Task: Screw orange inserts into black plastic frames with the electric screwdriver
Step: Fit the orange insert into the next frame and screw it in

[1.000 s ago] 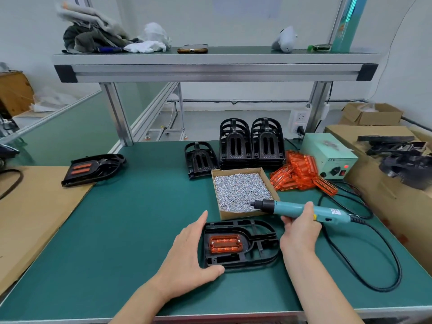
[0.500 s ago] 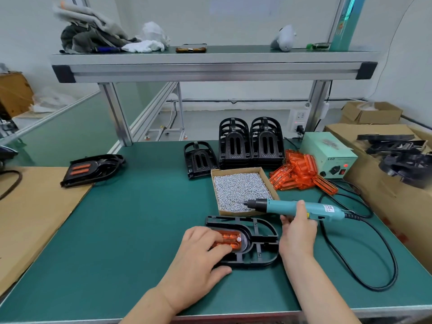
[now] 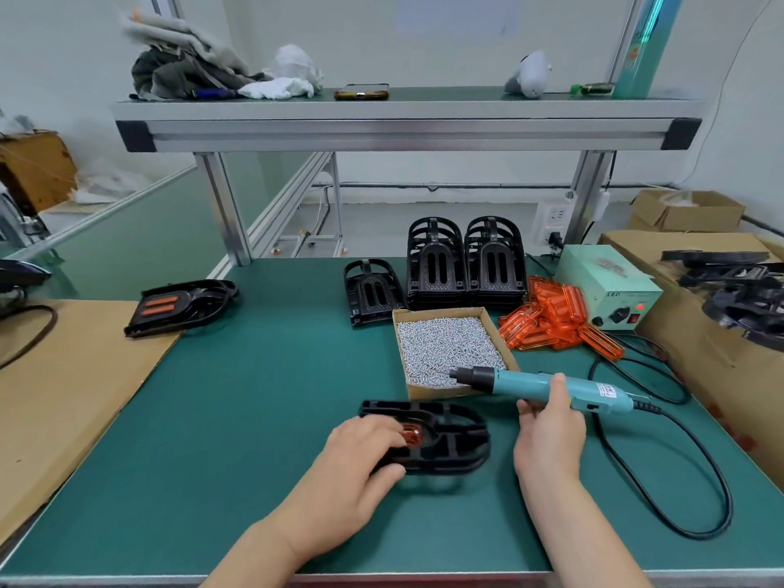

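Far left, a cardboard sheet [image 3: 63,375] lies on the green table [image 3: 254,418]. A finished frame [image 3: 182,305] with two orange strips sits half on the sheet, half on the table.

Your left hand [image 3: 356,473] is at near centre, fingers curled over the black frame [image 3: 449,443] and thumb against its near edge, holding it flat on the table. The orange insert [image 3: 412,435] sits in that frame, mostly covered by your fingers. Hard to say if they press the insert or only the plastic round it.

Behind are a single spare frame [image 3: 371,290], two frame stacks [image 3: 462,265] and an open box of screws [image 3: 445,350].

Your right hand [image 3: 549,435] is wrapped round the electric screwdriver [image 3: 547,386], held nearly level and pointing left, its tip over the box's near right corner and apart from the frame.

Further right are a pile of loose orange inserts [image 3: 551,320] and, touching it, the pale green power box [image 3: 606,286]. The black cable [image 3: 679,502] loops across the table's right side.
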A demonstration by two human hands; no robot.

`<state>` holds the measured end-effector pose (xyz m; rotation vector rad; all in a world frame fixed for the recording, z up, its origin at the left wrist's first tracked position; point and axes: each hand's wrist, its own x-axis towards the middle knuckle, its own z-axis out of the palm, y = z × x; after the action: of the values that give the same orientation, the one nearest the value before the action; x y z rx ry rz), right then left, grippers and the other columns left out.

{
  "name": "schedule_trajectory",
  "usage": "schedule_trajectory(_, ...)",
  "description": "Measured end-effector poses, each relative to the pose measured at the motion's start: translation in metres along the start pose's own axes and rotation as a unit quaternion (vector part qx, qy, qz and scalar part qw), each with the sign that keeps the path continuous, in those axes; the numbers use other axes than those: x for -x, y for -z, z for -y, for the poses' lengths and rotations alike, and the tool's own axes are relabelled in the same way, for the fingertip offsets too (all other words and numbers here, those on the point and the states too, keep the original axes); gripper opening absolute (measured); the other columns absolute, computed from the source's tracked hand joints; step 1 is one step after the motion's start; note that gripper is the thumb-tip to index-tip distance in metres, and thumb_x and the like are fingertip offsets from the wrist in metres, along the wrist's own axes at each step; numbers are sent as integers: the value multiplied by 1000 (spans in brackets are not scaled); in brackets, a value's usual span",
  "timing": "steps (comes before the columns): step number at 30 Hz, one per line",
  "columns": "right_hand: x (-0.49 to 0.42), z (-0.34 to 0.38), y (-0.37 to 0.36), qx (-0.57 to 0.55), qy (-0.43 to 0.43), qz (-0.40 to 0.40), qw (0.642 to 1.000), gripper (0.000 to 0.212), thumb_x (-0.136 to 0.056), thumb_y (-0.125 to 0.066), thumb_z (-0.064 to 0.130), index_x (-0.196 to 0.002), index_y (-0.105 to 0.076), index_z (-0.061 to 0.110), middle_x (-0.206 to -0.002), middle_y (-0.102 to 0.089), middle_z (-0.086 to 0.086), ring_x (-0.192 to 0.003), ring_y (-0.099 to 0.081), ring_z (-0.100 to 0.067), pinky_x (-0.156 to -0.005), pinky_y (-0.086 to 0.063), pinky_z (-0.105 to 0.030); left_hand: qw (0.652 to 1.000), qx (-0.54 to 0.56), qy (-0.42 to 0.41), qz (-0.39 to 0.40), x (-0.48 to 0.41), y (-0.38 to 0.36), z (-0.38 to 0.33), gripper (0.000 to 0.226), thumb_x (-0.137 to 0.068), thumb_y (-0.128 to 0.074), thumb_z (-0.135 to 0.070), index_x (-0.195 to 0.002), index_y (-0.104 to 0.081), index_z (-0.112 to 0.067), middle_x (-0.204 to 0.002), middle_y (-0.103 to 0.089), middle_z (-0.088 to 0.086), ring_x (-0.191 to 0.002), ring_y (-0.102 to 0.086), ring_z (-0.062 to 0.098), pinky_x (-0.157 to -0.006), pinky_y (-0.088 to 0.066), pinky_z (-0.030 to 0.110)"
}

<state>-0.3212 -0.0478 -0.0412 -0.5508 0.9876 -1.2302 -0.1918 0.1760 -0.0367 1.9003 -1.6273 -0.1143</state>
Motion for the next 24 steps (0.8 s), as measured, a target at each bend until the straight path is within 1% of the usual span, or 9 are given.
schedule_trajectory(4,3,-2,-3,2,9,2,1000,25,-102,-57,33,-111,-50,11,-97,-61,1,-69,-60,-6,-75,-50,-23,999,26,14,-27,-6,25,4,34,-100,-42,-46,-116,-62,-25,-109,-59,-19,-103,-55,-1,-94,-42,21)
schedule_trajectory(8,4,-4,-6,0,9,-3,1000,19,-102,-57,34,-99,-49,17,-101,-61,1,-71,-62,-5,-76,-50,-23,995,52,33,-74,-21,45,11,21,-100,-51,-36,-106,-69,-26,-94,-65,-18,-91,-61,4,-82,-44,15)
schedule_trajectory(11,7,-8,-8,-10,5,0,1000,20,-103,-57,31,-106,-49,13,-110,-61,-5,-77,-63,-8,-77,-51,-24,988,91,71,-104,-36,49,16,18,-95,-59,-40,-101,-71,-29,-95,-69,-18,-94,-64,3,-84,-45,13)
schedule_trajectory(13,9,-12,-10,-6,5,1,1000,22,-103,-57,30,-109,-48,11,-113,-61,-7,-78,-64,-9,-76,-52,-25,978,119,115,-124,-46,47,21,18,-88,-64,-41,-106,-64,-37,-97,-68,-16,-97,-61,0,-85,-41,9)
schedule_trajectory(15,10,-16,-12,2,7,1,1000,23,-103,-57,31,-110,-49,11,-114,-62,-7,-78,-66,-8,-75,-52,-25,965,153,158,-143,-53,42,26,33,-87,-73,-31,-114,-53,-35,-101,-65,-14,-100,-57,1,-87,-39,9)
schedule_trajectory(17,9,-18,-12,7,12,0,1000,20,-103,-57,32,-106,-50,13,-114,-63,-7,-79,-67,-7,-74,-51,-24,947,199,195,-162,-56,40,30,48,-85,-77,-19,-117,-44,-31,-105,-62,-11,-101,-56,1,-88,-42,14)
schedule_trajectory(20,8,-18,-10,17,20,3,1000,17,-102,-57,34,-99,-50,18,-109,-65,-2,-71,-70,-2,-76,-51,-24,916,277,244,-158,-50,36,37,46,-71,-63,-16,-106,-40,-35,-106,-62,-4,-96,-61,4,-80,-51,18)
schedule_trajectory(22,9,-18,-9,19,23,8,1000,17,-102,-56,34,-99,-49,19,-105,-66,1,-67,-70,2,-77,-50,-25,905,300,270,-131,-41,30,45,45,-67,-55,-15,-106,-44,-33,-108,-67,-2,-102,-64,12,-88,-54,30)
schedule_trajectory(24,9,-18,-9,18,23,9,1000,17,-102,-56,34,-99,-49,19,-103,-65,2,-66,-70,3,-77,-50,-25,912,296,266,-103,-32,23,50,47,-71,-53,-12,-113,-50,-33,-111,-69,-10,-109,-64,11,-94,-50,30)
